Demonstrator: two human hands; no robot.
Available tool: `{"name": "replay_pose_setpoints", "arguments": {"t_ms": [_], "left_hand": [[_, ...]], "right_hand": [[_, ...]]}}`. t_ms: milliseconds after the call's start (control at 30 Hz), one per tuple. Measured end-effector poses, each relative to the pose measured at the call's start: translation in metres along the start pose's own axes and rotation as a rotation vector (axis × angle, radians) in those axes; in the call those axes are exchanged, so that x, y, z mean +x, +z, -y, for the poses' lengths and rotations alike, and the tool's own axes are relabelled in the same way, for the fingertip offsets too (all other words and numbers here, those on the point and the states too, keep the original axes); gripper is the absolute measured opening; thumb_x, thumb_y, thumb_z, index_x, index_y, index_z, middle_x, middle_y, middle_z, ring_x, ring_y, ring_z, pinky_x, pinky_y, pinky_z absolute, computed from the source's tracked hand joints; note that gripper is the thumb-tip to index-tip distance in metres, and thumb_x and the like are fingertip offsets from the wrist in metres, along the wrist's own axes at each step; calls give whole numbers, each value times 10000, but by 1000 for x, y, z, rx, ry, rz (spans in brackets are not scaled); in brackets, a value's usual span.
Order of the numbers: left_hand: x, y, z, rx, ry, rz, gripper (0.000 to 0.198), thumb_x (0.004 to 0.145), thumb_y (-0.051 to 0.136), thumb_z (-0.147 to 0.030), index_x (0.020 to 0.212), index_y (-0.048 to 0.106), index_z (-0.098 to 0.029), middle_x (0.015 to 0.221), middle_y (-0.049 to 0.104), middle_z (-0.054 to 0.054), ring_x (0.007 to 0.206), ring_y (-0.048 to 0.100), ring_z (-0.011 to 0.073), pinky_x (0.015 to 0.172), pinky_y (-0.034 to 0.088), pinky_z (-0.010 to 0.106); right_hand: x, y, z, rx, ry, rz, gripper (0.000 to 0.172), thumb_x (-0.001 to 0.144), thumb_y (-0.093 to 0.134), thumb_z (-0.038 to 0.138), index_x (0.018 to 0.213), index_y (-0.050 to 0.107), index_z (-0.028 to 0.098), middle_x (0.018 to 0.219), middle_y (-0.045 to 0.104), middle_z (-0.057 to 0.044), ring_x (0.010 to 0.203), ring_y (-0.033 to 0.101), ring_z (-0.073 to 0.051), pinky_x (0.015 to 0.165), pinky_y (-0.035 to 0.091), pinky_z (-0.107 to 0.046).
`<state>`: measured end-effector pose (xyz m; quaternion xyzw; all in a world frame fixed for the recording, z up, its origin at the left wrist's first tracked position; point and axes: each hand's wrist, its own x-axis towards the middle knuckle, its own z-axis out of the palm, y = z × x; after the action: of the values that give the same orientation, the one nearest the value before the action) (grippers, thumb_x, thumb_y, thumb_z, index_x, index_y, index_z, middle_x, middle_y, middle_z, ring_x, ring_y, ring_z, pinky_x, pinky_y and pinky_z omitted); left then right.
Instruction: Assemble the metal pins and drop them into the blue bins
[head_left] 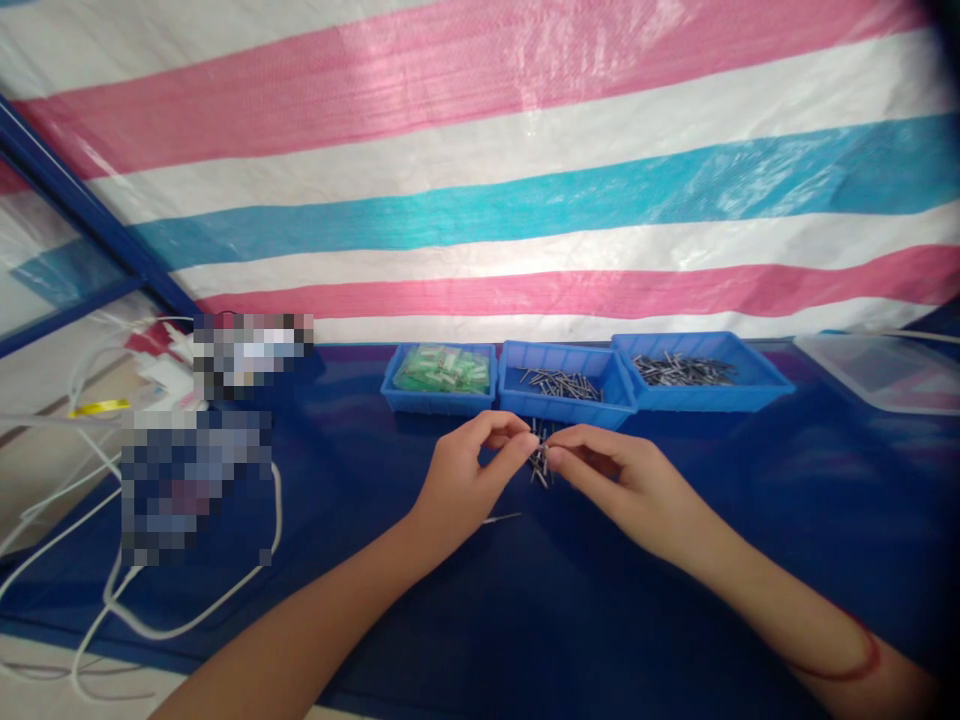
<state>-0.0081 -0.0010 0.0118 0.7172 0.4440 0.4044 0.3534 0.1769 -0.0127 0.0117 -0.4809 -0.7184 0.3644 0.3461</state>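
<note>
My left hand and my right hand meet at the fingertips in front of the middle bin. Both are closed in a pinch, thumb against fingers. Whatever is between the fingertips is too small to make out. Just beneath them, on the dark blue table, lies a small pile of thin metal pins, partly covered by my fingers. One more thin metal pin rests apart, close to my left wrist.
Behind my hands stand three blue bins: the left bin holds green packets, the middle bin and right bin hold metal pins. A translucent lid lies far right. White cables loop at left beside blurred items. Striped sheeting hangs behind.
</note>
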Motion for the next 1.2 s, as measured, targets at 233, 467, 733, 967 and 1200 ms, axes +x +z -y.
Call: {"name": "replay_pose_setpoints", "arguments": {"t_ms": [233,467,733,967,1200], "left_hand": [[-2,5,2,-209,-96,-7,182,846,603,-319,927,634,-159,836,658,18,722,598,120,696,466,225],[-1,4,0,-159,-32,-18,136,858,594,-278,901,638,-157,869,648,23,764,586,120,696,452,212],[0,4,1,-101,54,3,93,866,577,-230,904,615,-154,904,614,34,780,576,115,720,462,217],[1,4,0,-31,59,82,114,885,549,-243,899,604,-145,900,601,39,778,567,117,714,457,218],[0,0,-4,204,149,260,204,938,469,-283,970,623,-155,936,615,45,821,573,131,770,446,235]], "right_hand": [[1,7,2,230,79,15,251,859,551,409,858,645,177,682,574,-5,597,513,-119,539,420,-239],[1,8,0,261,101,-8,234,845,577,393,895,638,173,695,569,-2,590,501,-116,538,410,-250],[-2,2,0,284,19,-147,97,824,619,292,834,581,204,763,571,7,651,540,-103,579,444,-218],[-6,-1,5,195,-74,-227,46,837,601,259,819,581,222,848,562,-7,689,537,-109,581,457,-220],[-5,-8,5,-36,-186,-259,83,846,589,289,814,609,215,808,606,-24,689,575,-140,603,481,-265]]}}
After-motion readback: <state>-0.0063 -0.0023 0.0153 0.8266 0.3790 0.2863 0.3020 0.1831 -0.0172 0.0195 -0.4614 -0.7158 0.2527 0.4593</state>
